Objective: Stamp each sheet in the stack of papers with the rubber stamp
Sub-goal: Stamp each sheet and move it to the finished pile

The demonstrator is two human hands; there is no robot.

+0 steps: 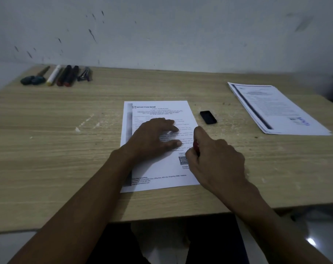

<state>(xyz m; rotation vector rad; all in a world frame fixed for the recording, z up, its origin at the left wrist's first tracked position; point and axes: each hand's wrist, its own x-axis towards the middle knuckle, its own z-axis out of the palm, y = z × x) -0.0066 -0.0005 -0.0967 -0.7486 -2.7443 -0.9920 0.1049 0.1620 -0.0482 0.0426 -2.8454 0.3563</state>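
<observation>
I see a table of pale wood-grain laminate, matt, with scuffed white marks. The sheet near its front edge is smooth white printed paper, as is the stack at the right edge. The small black cap looks like glossy plastic.

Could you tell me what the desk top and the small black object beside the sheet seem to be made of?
Desk top: likely wood-look laminate, matte, with straight printed-looking grain and pale scuffs. Small black object: probably glossy plastic, smooth with a faint sheen; too small to be sure.
</observation>
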